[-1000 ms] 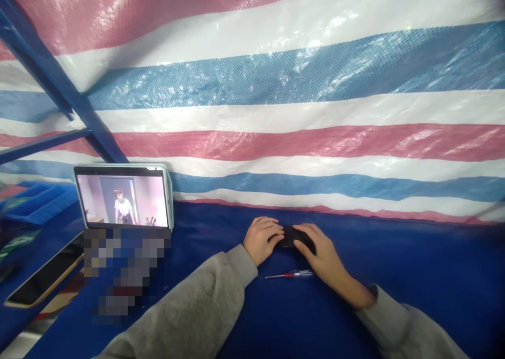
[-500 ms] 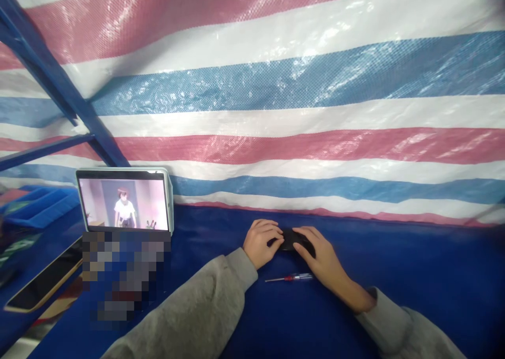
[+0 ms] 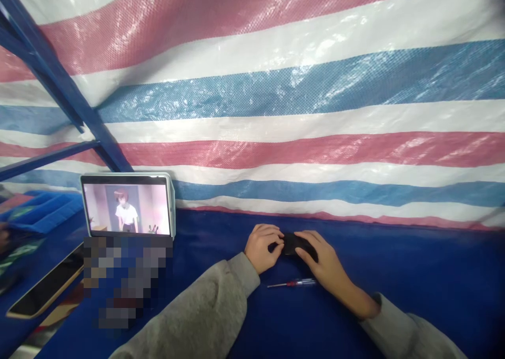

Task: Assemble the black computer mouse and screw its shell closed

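Note:
A small black, rounded object shaped like a computer mouse [image 3: 291,243] rests on the blue table surface between my hands. My right hand [image 3: 321,254] wraps around its right side, thumb in front and fingers behind. At its left end, my left hand [image 3: 263,247] is curled with thumb and fingertips pinched together against the edge. Whatever small part the left fingertips may hold is hidden. Just in front of the hands lies a screwdriver [image 3: 294,283] with a clear and red handle, its thin shaft pointing left.
A tablet [image 3: 128,206] playing a video stands at the left, with a blurred-out patch below it. Beside that lies a phone [image 3: 45,284]. Blue trays [image 3: 47,212] sit farther left, under a blue metal frame [image 3: 59,80]. Striped sheeting [image 3: 300,149] hangs behind the table.
The whole view has shifted slightly, so everything appears a little lower and to the right. Both hands keep nearly the same grip on the black object.

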Tool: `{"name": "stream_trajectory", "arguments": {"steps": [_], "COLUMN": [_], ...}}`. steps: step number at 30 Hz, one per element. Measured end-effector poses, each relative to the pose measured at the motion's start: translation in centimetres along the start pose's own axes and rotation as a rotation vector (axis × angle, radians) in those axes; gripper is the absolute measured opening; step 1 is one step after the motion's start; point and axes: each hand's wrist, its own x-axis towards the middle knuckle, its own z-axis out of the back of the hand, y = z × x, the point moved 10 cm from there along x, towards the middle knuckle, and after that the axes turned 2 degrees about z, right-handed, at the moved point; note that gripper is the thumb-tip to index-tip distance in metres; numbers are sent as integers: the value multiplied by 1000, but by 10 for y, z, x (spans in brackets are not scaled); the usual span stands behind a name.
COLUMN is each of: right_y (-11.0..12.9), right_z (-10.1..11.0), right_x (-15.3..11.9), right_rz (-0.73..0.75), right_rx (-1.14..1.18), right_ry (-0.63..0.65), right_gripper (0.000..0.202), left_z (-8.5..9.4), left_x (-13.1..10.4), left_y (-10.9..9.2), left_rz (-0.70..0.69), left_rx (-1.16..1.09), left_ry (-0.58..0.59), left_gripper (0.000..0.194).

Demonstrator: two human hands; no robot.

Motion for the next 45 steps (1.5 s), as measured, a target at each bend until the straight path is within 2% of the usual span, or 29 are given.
{"name": "stream_trajectory", "arguments": {"steps": [19,24,30,35,40,45], "right_y": [1,1,3,3,4,5], "right_z": [1,1,2,4,4,5], "right_x": [0,1,1,1,2,1], "right_rz": [-7,-1,0,0,-12,-20], "right_rx": [2,12,24,18,18,17], "right_ry": [7,7,-1,-10,-4,-3], "right_gripper": [33,32,32,34,36,39], "left_z": [-2,-4,-11,-13,-25,-22], "left_x": [-2,-2,0,1,-4,-3], "left_y": [-2,4,8,2,-6,-2], "left_rz": [-21,29,82,55,-18,20], "left_rx": [30,17,65,85,110,105], "left_ry": [2,14,121,177,286,238], "left_gripper": [11,11,8,15,43,36]}}
